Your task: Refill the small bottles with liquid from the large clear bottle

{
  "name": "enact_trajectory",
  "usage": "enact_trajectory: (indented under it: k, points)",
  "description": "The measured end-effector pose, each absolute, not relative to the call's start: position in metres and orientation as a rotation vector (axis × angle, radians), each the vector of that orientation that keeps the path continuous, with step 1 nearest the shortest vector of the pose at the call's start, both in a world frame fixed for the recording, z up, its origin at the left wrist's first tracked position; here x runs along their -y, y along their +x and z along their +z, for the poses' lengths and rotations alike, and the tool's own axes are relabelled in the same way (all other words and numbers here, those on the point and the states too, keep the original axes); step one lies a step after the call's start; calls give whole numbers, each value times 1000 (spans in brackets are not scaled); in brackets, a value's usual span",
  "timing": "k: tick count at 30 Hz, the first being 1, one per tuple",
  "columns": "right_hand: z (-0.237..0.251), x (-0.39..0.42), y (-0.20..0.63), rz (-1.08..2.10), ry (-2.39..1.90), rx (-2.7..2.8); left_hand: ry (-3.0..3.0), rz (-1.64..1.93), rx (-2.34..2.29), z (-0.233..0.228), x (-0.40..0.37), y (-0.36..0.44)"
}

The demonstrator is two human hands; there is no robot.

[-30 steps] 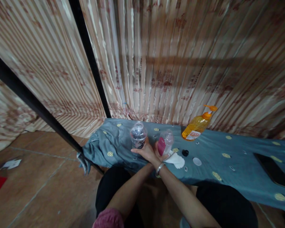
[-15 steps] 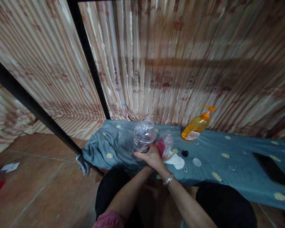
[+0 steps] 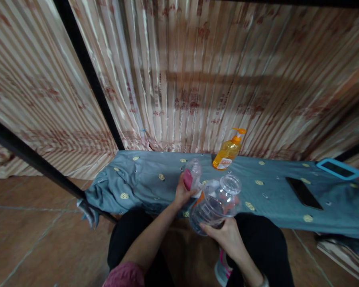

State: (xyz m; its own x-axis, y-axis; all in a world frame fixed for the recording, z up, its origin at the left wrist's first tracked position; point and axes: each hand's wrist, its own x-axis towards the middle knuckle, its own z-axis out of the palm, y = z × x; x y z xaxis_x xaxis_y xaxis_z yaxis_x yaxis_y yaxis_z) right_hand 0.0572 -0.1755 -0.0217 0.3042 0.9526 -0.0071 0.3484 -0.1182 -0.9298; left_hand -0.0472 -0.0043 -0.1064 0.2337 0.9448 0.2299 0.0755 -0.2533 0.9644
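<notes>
My left hand [image 3: 182,194] is closed around a small clear plastic bottle [image 3: 195,169] with a pink label, which stands upright at the bed's near side. White tissue [image 3: 213,184] shows beside it, partly hidden; whether my fingers also grip some of it I cannot tell. My right hand [image 3: 227,236] grips a large clear plastic bottle [image 3: 208,209] with a wide round neck, low down, tilted with its neck to the upper right. It is held in front of the bed's near edge, and orange shows on or through its wall.
An orange pump bottle [image 3: 227,153] stands towards the curtain [image 3: 179,79] on the blue patterned sheet [image 3: 146,191]. To the right lie a black phone [image 3: 304,193] and a blue-framed tablet [image 3: 338,169]. Black poles [image 3: 89,75] rise at the left. Below my right hand is a white and pink container [image 3: 221,269].
My right hand has carried the large clear bottle from the left over to the right, uncrossing my arms. My left hand on the small bottle now shows. The camera view has shifted right.
</notes>
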Motion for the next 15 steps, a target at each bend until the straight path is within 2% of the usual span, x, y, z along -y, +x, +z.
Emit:
enact_trajectory:
  k: [10,15]
  points:
    - [-48,206,72,811,-1763,1079,1589,1195,-933,-110,-1,-49]
    - [-48,206,72,819,-1757,1032,1534,1174,-1119,-84,10,-64]
